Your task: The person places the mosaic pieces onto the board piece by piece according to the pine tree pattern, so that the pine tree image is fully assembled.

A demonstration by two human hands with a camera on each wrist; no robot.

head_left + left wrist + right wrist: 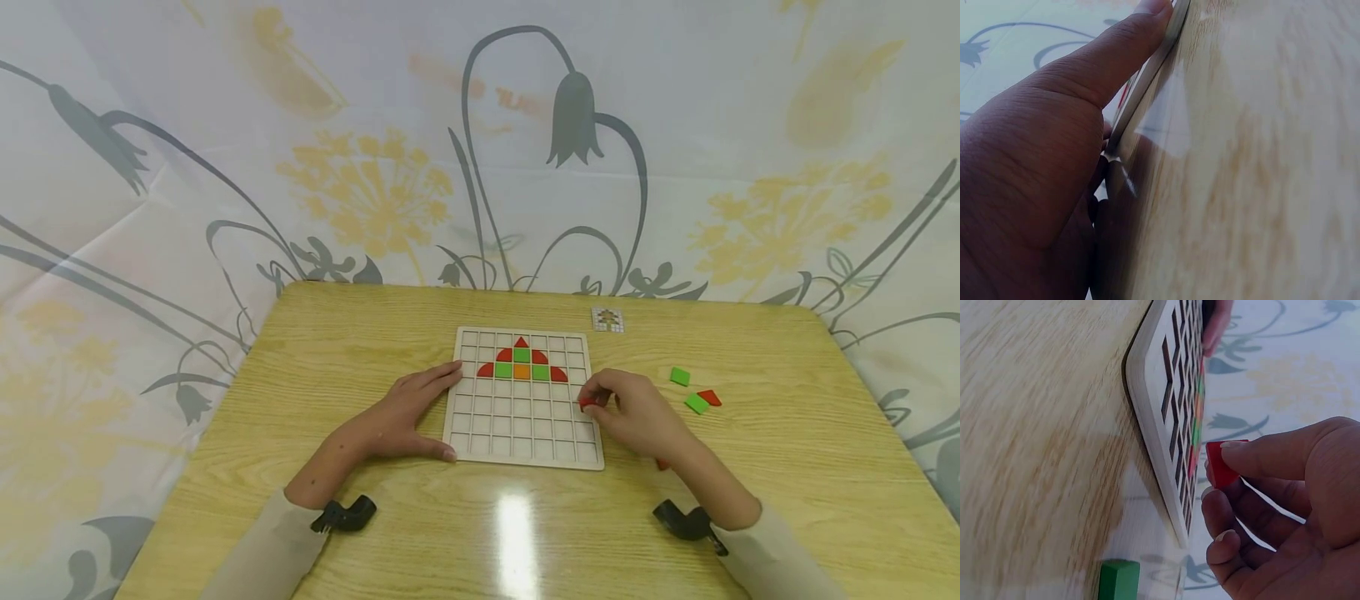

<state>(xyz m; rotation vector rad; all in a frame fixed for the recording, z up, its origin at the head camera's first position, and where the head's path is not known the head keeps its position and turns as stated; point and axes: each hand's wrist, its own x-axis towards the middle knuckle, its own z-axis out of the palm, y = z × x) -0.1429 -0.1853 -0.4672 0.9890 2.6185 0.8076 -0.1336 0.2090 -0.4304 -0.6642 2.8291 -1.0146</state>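
A pale wooden grid board [522, 427] lies on the table, with red, green and orange tiles set in its upper cells as a stepped triangle. My left hand [399, 419] spreads along the board's left side, fingertips at the edge and thumb [1116, 56] by the near left corner. Over the board's right edge, my right hand [637, 414] pinches a small red tile [1221, 467] between thumb and fingers. The tile's full outline is partly covered by the thumb. A red triangle [521, 342] tops the pattern, and an orange square [521, 372] sits in its lowest row.
Right of the board lie loose green tiles [679, 377] and a red tile [710, 397]. Another red piece [663, 464] shows partly under my right wrist. A small pattern card [607, 319] is behind the board. Flower-printed cloth [375, 208] rises beyond the table's far edge.
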